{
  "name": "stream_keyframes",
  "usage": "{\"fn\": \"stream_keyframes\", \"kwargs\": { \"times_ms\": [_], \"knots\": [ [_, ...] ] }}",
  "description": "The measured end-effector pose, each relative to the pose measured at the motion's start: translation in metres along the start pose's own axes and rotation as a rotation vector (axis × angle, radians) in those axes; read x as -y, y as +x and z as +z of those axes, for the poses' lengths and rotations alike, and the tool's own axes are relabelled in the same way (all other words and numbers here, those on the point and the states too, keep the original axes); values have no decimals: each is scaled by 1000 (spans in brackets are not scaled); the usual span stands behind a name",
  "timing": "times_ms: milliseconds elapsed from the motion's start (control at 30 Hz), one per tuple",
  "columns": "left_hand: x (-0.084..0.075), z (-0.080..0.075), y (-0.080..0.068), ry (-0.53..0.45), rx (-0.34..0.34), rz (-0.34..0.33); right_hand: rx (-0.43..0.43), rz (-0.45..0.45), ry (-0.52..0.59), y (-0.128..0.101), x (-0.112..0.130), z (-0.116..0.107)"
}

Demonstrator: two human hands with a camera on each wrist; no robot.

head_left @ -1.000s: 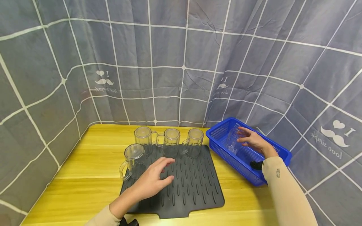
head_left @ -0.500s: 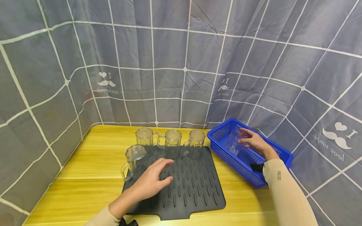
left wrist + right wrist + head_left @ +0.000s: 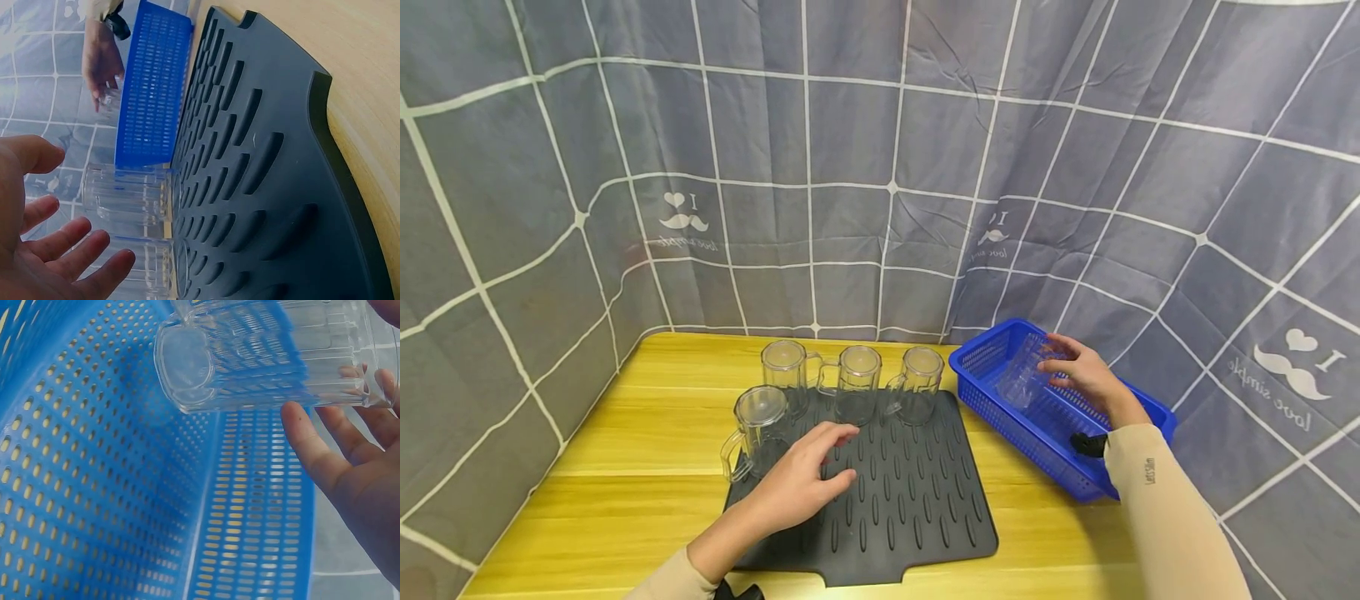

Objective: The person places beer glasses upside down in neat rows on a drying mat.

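Observation:
My right hand [image 3: 1092, 382] grips a clear glass mug [image 3: 1019, 382] by its upper end, inside the blue basket [image 3: 1011, 427]. The mug leans, its upper end toward the hand; in the right wrist view the fingertips [image 3: 299, 422] lie against the glass. Over the dark drying mat [image 3: 917, 508] hovers my left hand [image 3: 805, 479], fingers spread and loosely bent, holding nothing. Nearest it stands an upside-down glass mug [image 3: 760, 421]. Along the mat's back edge are three more: a left mug [image 3: 785, 371], a middle mug [image 3: 857, 383] and a right mug [image 3: 919, 383].
A yellow wood-grain table [image 3: 647, 425] carries the mat and basket. The basket's perforated wall rises around the held mug. A grey curtain [image 3: 850, 217] with white lines hangs behind and along both sides.
My right hand has closed on the mug in the basket and shifted slightly right. The mug went from nearly upright to leaning. My left hand has stayed in place over the mat.

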State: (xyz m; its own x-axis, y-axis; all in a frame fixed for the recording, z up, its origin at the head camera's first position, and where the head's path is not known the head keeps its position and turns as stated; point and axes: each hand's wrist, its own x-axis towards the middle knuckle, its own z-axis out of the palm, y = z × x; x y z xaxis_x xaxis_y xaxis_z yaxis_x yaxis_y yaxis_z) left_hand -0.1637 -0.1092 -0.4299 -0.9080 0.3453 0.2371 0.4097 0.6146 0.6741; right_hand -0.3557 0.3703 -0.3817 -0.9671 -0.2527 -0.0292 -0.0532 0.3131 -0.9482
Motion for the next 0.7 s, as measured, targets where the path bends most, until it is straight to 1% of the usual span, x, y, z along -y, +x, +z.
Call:
{"fn": "stream_keyframes", "kwargs": {
  "times_ms": [267, 467, 567, 700],
  "knots": [
    [1, 2, 0, -5, 11, -2, -71, -34, 4, -7, 17, -3],
    [1, 5, 2, -21, 12, 4, -103, -50, 60, -14, 29, -5],
    [1, 7, 3, -50, 5, 9, -107, -63, 81, -18, 37, -4],
    [0, 9, 5, -110, -4, 13, -94, -100, 72, -24, 48, -2]
  ]
}}
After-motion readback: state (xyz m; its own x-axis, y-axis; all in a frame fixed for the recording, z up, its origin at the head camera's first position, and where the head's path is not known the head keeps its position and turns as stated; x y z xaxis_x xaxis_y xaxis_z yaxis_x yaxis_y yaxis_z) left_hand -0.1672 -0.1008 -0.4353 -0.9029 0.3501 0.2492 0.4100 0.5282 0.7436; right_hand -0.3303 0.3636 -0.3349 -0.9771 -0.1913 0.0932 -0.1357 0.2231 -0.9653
